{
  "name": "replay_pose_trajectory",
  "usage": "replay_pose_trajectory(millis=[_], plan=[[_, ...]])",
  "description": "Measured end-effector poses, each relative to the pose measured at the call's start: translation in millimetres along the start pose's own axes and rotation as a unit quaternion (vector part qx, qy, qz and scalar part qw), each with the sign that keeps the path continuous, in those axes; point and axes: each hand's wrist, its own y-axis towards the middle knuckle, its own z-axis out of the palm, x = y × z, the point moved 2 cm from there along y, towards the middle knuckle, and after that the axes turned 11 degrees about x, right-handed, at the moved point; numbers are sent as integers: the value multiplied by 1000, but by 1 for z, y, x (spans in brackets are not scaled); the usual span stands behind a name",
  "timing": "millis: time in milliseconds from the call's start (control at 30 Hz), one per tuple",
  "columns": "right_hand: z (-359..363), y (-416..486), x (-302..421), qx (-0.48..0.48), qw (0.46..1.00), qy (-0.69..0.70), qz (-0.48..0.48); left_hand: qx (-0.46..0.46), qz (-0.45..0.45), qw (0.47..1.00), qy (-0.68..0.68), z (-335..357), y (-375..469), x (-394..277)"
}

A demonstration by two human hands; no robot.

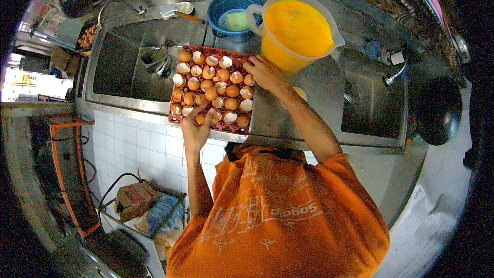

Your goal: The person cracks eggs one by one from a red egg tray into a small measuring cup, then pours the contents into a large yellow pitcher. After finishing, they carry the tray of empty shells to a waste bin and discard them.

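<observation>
A red egg tray (250, 123) full of cracked, emptied brown eggshells (210, 93) lies over the edge of the left sink and the steel counter. My left hand (196, 126) grips its near edge, thumb among the shells. At the tray's far right corner, my right hand (265, 72) holds the rim, with the fingers bent over it. Just beyond that hand stands a large translucent plastic measuring jug (285, 56), filled with yellow-orange beaten egg (297, 27). Partly hidden behind my right forearm is a small round container (300, 93) with something yellow in it.
Behind the tray stands a blue plastic basin (216, 25) with a light green block inside. Metal utensils (156, 60) lie in the left sink (115, 65); a whisk (350, 98) is in the right sink (370, 116). A faucet (389, 80) and a dark wok (439, 110) are at right.
</observation>
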Motion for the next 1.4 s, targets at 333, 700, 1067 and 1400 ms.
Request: replay_pose_trajectory(millis=[333, 700, 1067, 1400], plan=[[-21, -77, 33, -186, 841, 489, 135, 37, -77, 916, -393, 34, -17, -18], [-3, -241, 0, -320, 519, 713, 346, 41, -149, 889, -431, 99, -10, -26], [-3, -195, 30, -278, 814, 339, 380, 82, 71, 970, -218, 229, 18, -71], [-9, -210, -2, -105, 866, 334, 356, 321, -67, 936, -126, 198, -1, -13]])
